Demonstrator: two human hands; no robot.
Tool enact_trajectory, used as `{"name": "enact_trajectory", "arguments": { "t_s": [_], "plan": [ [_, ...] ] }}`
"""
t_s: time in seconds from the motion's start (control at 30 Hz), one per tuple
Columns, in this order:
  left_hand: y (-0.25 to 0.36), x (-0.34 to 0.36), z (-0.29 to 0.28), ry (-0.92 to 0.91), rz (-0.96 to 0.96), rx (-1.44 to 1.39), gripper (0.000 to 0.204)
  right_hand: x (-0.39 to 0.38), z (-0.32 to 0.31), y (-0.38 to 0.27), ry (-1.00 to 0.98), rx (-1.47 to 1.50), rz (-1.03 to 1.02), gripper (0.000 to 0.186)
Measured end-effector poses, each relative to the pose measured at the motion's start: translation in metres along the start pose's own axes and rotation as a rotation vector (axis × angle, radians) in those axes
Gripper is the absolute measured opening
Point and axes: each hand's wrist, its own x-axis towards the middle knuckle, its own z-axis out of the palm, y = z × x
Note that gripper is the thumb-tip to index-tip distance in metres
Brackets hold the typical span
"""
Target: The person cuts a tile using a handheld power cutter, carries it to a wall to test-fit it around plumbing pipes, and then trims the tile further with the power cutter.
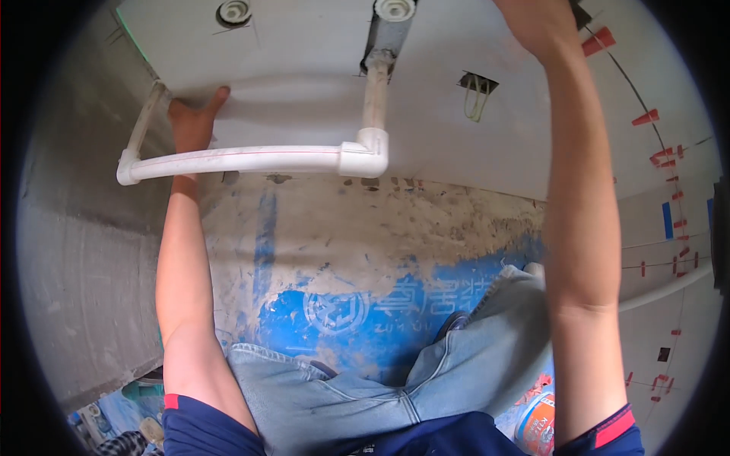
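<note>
My left hand [192,123] lies against a large pale wall tile [304,106], its thumb spread away from the other fingers. A white plastic pipe [251,159] with elbow joints stands out from the wall and crosses in front of my left wrist. Higher up, on the right, my right hand [538,26] reaches to the upper part of the wall; the picture's edge cuts off its fingers. A square cutout with loose wires [475,90] sits in the tile between my two arms.
Two round pipe outlets [233,11] show at the top. Red tile wedges [645,117] line the joints on the right wall. Blue sheeting [342,323], caked with dirt, covers the floor. A bucket [537,425] stands by my right elbow, with a bare grey wall [84,228] on the left.
</note>
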Motion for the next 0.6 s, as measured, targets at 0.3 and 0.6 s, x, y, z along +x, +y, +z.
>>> {"name": "enact_trajectory", "arguments": {
  "t_s": [0.3,0.6],
  "plan": [
    [-0.003,-0.008,-0.011,-0.088,0.010,0.010,0.075,-0.009,0.026,0.026,0.180,0.025,-0.166,0.040],
    [0.012,-0.004,-0.009,-0.086,-0.112,0.144,0.076,-0.009,0.019,0.009,0.225,0.139,-0.017,0.028]
  ]
}}
